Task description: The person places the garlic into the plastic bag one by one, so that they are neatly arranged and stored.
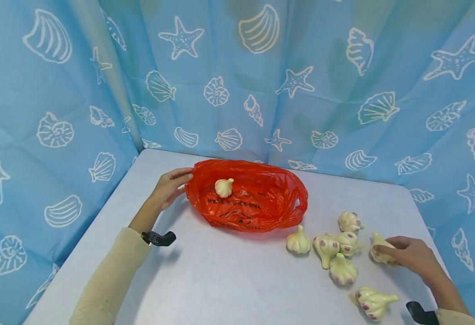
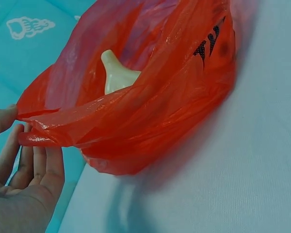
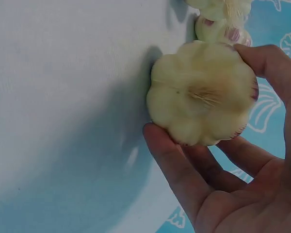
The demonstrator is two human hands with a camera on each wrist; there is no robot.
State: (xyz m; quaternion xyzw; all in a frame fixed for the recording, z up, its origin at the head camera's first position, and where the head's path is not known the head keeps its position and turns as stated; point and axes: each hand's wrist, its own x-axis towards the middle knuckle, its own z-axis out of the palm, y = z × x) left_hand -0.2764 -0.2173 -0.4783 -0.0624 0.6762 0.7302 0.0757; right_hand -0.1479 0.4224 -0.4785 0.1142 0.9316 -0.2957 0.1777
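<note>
A red plastic bag [image 1: 237, 221] with black print lies with its mouth wide at the table's far middle. One garlic bulb [image 1: 223, 188] sits inside it; its pale stem [image 2: 114, 73] shows over the rim in the left wrist view. My left hand [image 1: 169, 187] pinches the bag's left edge between thumb and fingers. At the table's right side my right hand [image 1: 414, 257] grips another garlic bulb [image 3: 201, 94] by its sides, root end toward the wrist camera. Several more garlic bulbs [image 1: 343, 270] lie between that hand and the bag.
One garlic bulb [image 1: 298, 240] rests right by the bag's front right corner, and another bulb [image 1: 374, 303] lies nearest the front. The white table [image 1: 221, 280] is bordered at the back and left by a blue shell-print curtain [image 1: 229, 81].
</note>
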